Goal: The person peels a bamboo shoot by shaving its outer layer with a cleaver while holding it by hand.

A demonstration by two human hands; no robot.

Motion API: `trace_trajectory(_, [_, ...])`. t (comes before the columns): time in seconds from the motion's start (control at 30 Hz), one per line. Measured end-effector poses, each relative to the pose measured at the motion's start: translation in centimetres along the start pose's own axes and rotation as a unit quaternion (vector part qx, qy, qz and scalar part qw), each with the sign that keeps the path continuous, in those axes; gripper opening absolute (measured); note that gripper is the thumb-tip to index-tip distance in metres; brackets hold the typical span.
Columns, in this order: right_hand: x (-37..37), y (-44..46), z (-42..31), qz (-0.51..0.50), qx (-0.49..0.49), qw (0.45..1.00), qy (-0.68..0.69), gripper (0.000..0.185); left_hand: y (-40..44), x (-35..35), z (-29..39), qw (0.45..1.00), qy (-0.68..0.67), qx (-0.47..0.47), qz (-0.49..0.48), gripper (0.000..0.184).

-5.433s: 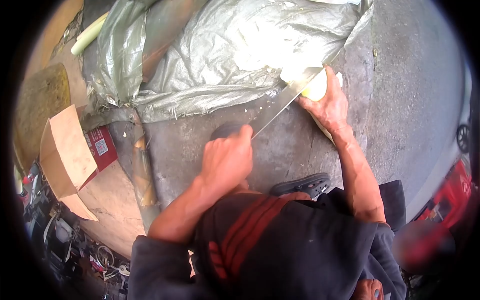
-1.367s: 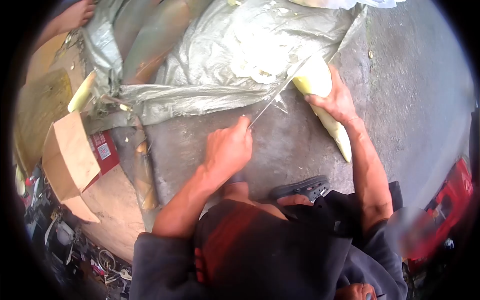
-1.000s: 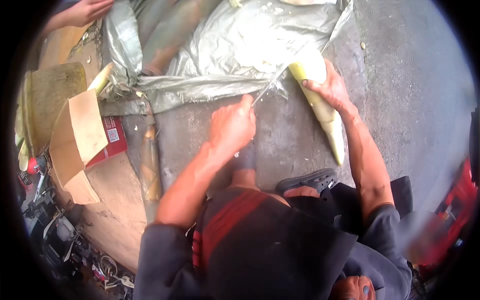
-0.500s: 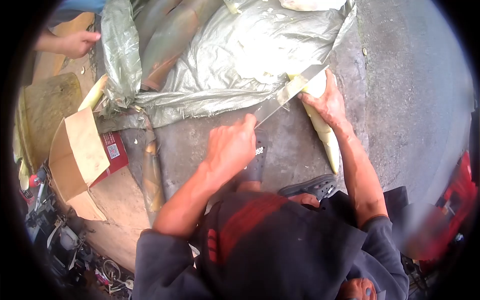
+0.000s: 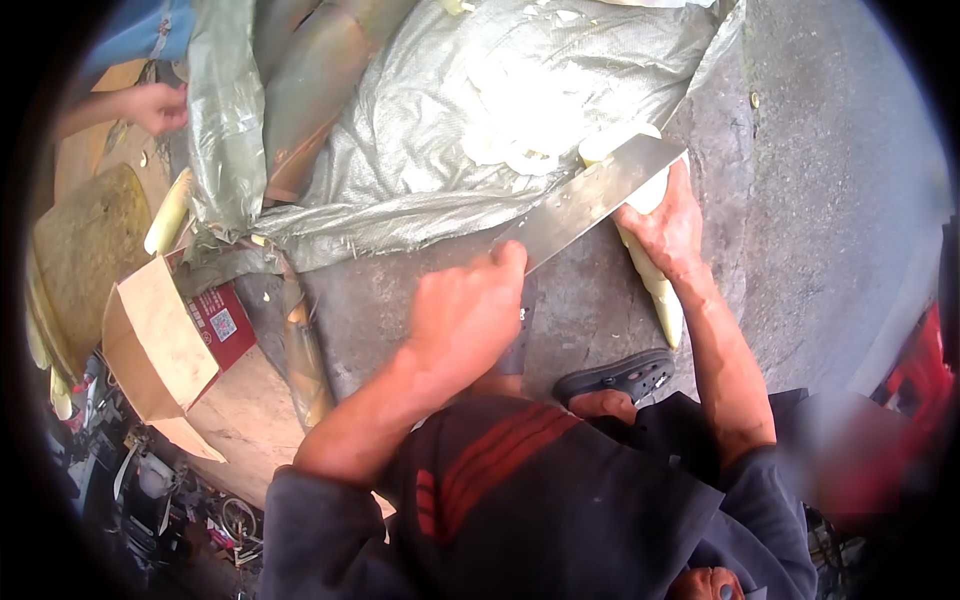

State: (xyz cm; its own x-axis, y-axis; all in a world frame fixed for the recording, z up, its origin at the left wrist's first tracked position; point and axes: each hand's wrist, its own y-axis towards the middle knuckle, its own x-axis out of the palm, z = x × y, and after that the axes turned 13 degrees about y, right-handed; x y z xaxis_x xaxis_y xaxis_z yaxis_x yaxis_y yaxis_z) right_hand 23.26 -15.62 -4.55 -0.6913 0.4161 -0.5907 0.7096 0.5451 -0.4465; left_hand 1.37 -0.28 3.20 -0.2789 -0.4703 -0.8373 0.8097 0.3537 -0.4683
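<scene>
My left hand [image 5: 465, 310] is closed round the handle of a broad knife [image 5: 600, 195], the handle itself hidden by the fingers. Its long metal blade slants up to the right, over the thick end of a peeled, pale bamboo shoot [image 5: 655, 285]. That shoot is gripped near its thick end by my right hand [image 5: 670, 230], its pointed tip hanging down toward my sandal. The blade partly covers the cut end, so I cannot tell whether the edge touches it. Pale slices [image 5: 530, 115] lie on a silvery woven sack [image 5: 400, 200] just beyond the knife.
Large unpeeled shoots [image 5: 315, 95] lie on the sack's left part. At left are an open cardboard box [image 5: 165, 330], a peeled shoot [image 5: 170, 212] and another person's hand [image 5: 158, 108]. A brown husk-covered shoot [image 5: 303, 350] and my sandalled foot [image 5: 615, 380] are close to me.
The knife has tilted, showing more of its broad face, and its tip has shifted right. My right hand still grips the shoot. The other person's hand has moved slightly.
</scene>
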Motion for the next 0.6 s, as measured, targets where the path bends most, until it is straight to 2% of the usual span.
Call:
trace_trajectory(0.1, [-0.2, -0.2, 0.1, -0.003, -0.022, 1.0, -0.001, 0.103, 1.9, 0.6, -0.9, 0.999, -0.017, -0.015, -0.034, 0.011])
trace_trajectory(0.2, [-0.2, 0.1, 0.1, 0.007, -0.027, 1.0, 0.001, 0.096, 1.2, 0.3, -1.9, 0.997, -0.072, 0.002, -0.014, 0.012])
trace_trajectory(0.27, [0.0, -0.2, 0.5, 0.026, -0.016, 0.999, -0.019, 0.095, 0.1, -1.1, -1.3, 0.998, -0.063, 0.024, -0.014, 0.01])
trace_trajectory(0.37, [0.0, 0.3, 0.6, 0.01, -0.002, 1.0, 0.002, 0.108, -0.2, -1.9, -1.0, 0.997, -0.07, 0.03, -0.019, 0.009])
trace_trajectory(0.5, [-0.2, 0.4, 0.3, 0.0, 0.017, 1.0, 0.02, 0.108, 0.4, -2.2, -1.2, 0.995, -0.075, 0.039, -0.044, 0.009])
trace_trajectory(0.6, [-0.1, 0.2, 0.4, -0.005, 0.025, 1.0, 0.018, 0.108, 0.9, -2.1, -1.1, 0.996, -0.053, 0.031, -0.069, 0.016])
